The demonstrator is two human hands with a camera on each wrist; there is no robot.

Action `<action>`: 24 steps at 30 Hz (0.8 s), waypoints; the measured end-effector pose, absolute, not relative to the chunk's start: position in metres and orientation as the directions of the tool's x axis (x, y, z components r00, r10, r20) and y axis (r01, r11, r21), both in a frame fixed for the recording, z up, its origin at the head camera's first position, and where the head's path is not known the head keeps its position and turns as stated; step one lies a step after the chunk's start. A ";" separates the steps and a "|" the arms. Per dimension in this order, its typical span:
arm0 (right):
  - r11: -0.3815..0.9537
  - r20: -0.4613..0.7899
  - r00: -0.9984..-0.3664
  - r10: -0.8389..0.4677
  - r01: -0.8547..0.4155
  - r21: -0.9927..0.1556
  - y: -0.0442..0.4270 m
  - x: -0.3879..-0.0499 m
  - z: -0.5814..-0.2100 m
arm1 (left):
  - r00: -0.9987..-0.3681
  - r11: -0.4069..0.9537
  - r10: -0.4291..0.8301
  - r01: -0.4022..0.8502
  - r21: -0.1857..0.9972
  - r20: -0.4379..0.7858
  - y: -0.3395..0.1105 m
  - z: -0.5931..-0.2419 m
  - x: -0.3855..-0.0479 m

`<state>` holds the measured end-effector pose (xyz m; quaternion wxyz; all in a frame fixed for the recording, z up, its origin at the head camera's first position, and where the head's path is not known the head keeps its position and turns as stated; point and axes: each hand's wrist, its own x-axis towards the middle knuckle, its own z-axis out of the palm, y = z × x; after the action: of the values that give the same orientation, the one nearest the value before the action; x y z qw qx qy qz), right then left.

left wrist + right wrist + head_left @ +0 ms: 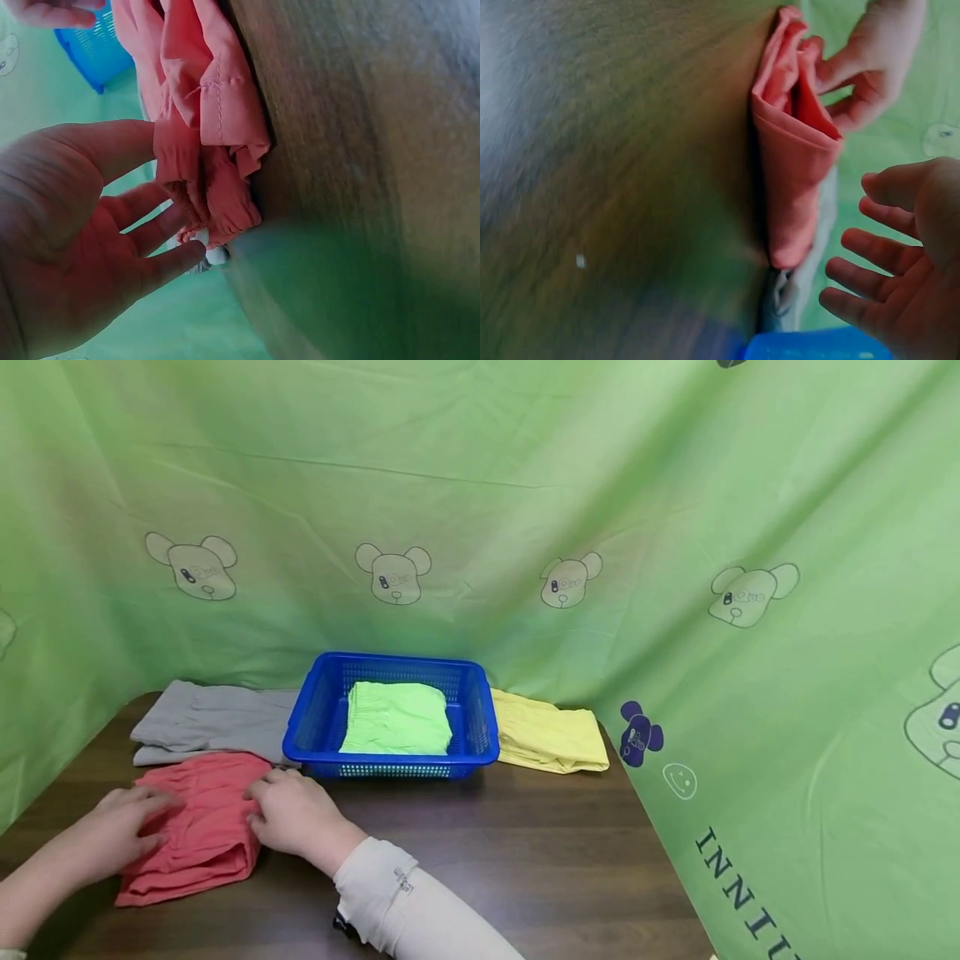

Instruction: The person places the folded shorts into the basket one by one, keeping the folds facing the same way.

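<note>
A folded red cloth garment (206, 827) lies at the left of the table, its far edge against the grey one. My left hand (112, 835) is at its left side with fingers spread; in the left wrist view the fingers of the left hand (97, 217) reach to the gathered edge of the red cloth (221, 105). My right hand (296, 814) is at the cloth's right edge. The right wrist view has the right hand (900, 262) with fingers apart, beside the folded red cloth (791, 172), holding nothing.
A blue basket (390, 760) stands at the back middle, holding a folded bright green garment (397, 720). Folded grey cloth (217, 718) lies left of it and folded yellow cloth (551, 732) right of it. A green printed curtain (480, 510) hangs behind the brown table (525, 860).
</note>
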<state>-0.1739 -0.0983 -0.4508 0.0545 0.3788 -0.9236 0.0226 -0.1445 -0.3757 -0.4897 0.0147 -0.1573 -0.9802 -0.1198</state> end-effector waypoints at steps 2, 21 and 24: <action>0.707 0.101 -0.702 -0.705 -0.707 0.023 -0.105 -0.174 -0.456 | -0.952 0.922 0.302 0.307 0.235 0.057 -0.377 -0.490 -0.145; 0.674 -0.131 -0.675 -0.726 -0.736 0.059 -0.128 -0.178 -0.477 | -0.957 0.927 0.290 0.289 0.240 0.035 -0.373 -0.484 -0.160; 0.636 -0.126 -0.651 -0.749 -0.759 0.141 -0.131 -0.178 -0.478 | -0.958 0.929 0.285 0.279 0.242 0.009 -0.373 -0.482 -0.162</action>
<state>-0.1779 -0.1309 -0.4777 -0.0279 0.4169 -0.9040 -0.0906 -0.1617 -0.3728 -0.4820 -0.0132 -0.1435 -0.9821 -0.1211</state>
